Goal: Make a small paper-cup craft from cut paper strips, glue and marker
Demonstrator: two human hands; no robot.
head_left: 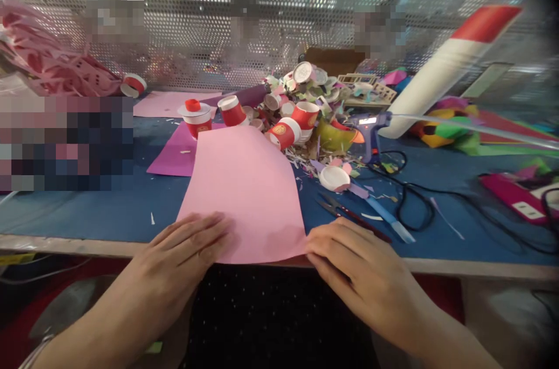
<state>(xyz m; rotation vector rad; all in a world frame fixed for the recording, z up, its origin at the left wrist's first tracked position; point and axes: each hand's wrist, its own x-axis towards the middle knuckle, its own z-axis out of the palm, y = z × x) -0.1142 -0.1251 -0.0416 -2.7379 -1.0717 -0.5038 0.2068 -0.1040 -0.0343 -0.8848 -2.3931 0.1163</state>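
Pink paper sheet [247, 194] lies at the near edge of the blue table [109, 206]. Left hand [183, 252] rests flat on its near left corner, fingers together; right hand [353, 264] presses fingertips at the near right corner. Scissors [349, 215] lie just right; red paper cups [283, 119] and glue gun [369, 130] behind.

Two hands [183, 252], one pink sheet [248, 188]

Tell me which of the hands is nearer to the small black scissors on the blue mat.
Right. The right hand lies at the pink paper's near right corner, just below the scissors. The left hand presses the paper's near left part, across the sheet from them.
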